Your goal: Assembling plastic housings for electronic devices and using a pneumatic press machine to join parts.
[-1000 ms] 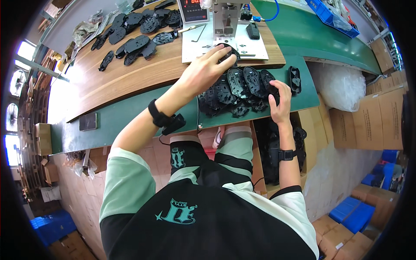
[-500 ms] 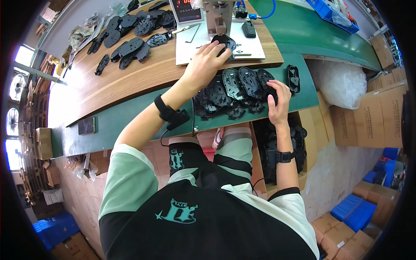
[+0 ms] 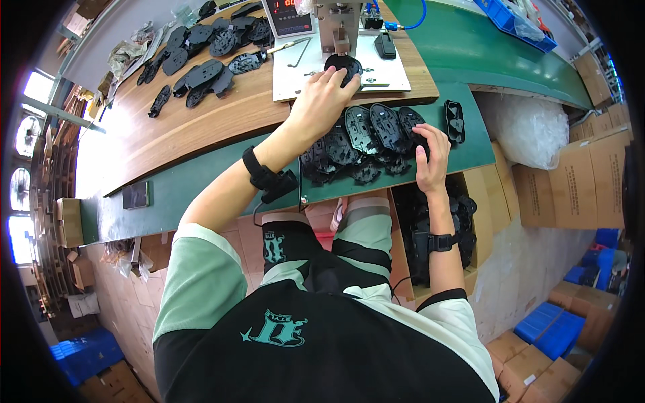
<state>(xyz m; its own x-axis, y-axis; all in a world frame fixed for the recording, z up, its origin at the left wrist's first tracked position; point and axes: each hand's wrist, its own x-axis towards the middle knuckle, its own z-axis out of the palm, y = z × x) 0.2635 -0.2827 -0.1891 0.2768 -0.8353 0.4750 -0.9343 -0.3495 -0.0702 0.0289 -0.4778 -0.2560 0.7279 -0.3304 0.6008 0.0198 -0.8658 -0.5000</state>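
Note:
On the white base plate (image 3: 295, 77) of a small bench press, a black oval plastic shell (image 3: 345, 65) lies beneath the metal press head (image 3: 341, 47). My left hand (image 3: 321, 99) reaches up to it, its fingers closed on the shell's near side. Below the plate, several black molded plastic shells with ribbed insides stand leaning in a row (image 3: 361, 131) on the green bench. My right hand (image 3: 433, 156) is curled at the right end of that row, its fingertips and thumb around the last shell (image 3: 411, 121). The fingers hide part of that shell.
More black plastic parts (image 3: 201, 77) lie piled on the wooden board at left. A hex key (image 3: 299, 52) rests beside the press. One black part (image 3: 455, 122) sits right of the row. A phone (image 3: 136, 195) lies at left. An open carton (image 3: 420, 228) of parts stands below my right forearm.
The shell under the press head has shifted slightly left with my left hand and is turned a little. My right hand stays in place at the row.

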